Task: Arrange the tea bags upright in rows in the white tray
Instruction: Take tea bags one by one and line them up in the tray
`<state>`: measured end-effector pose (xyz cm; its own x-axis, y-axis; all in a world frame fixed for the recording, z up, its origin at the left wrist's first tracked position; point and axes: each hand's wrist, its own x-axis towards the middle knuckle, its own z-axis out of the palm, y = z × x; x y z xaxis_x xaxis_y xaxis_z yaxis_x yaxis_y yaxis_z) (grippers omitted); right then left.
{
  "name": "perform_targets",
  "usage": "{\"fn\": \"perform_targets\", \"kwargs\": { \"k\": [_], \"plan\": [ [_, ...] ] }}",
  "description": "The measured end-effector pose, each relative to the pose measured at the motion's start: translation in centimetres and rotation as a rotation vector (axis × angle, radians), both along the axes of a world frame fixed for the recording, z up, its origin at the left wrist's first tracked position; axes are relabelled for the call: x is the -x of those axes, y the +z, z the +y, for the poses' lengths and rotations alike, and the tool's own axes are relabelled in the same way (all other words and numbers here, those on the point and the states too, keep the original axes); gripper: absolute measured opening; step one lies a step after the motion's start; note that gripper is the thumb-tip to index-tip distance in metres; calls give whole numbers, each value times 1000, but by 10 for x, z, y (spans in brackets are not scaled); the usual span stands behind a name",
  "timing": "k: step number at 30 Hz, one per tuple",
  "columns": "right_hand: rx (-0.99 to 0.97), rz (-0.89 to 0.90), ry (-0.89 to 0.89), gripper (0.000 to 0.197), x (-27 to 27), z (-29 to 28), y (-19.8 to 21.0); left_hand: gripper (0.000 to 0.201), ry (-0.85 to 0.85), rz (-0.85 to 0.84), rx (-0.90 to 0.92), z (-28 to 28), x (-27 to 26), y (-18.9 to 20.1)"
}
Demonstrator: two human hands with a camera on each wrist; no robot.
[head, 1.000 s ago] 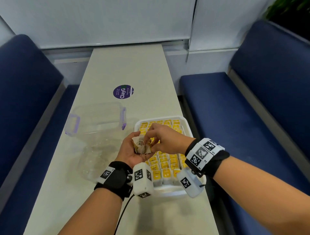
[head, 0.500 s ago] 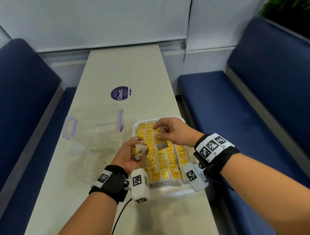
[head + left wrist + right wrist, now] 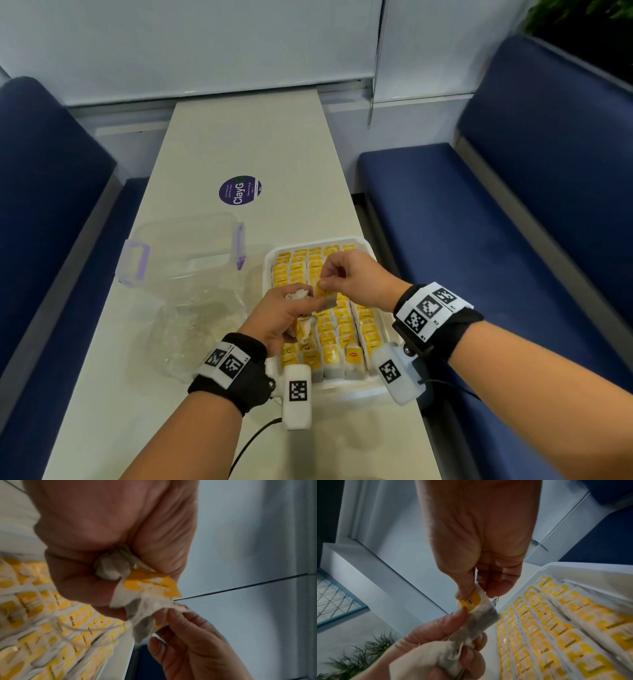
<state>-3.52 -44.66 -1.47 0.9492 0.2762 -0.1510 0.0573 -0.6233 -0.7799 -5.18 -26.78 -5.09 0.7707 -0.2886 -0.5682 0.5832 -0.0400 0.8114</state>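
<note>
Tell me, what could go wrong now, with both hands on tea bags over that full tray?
The right hand pinches one tea bag that the left hand's thumb also touches; tugging might tear its thin paper. The left hand grips a crumpled bunch of bags with a loose string dangling, which could snag. The white tray looks packed, so squeezing in another may topple neighbours.
</note>
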Motion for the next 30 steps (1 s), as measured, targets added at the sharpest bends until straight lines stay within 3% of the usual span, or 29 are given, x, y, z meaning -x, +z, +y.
{"fn": "perform_targets", "kwargs": {
  "k": [3,7,9,12,18,21,25,30],
  "plan": [
    [98,20,87,11,0,-2,2,29,0,-9,-10,0,-1,5],
    [159,-3,143,15,-1,-1,8,48,-59,-60,-64,2,-3,2],
    [113,-27,81,10,0,1,8,45,-84,-73,-83,0,-2,2],
    [43,-48,16,15,3,4,1,16,-83,-77,-115,-2,-2,2],
    [-58,-45,31,32,16,1,-12,29,-115,-45,-180,-3,0,-5],
    [-71,-5,-17,26,20,-3,-16,25,-157,-22,-184,-5,3,-6],
    [0,103,-74,11,32,-9,-22,4,-139,13,-247,-4,4,-3],
    [147,276,-2,13,58,-18,-38,10,-15,30,-306,8,3,-3]
  ]
}}
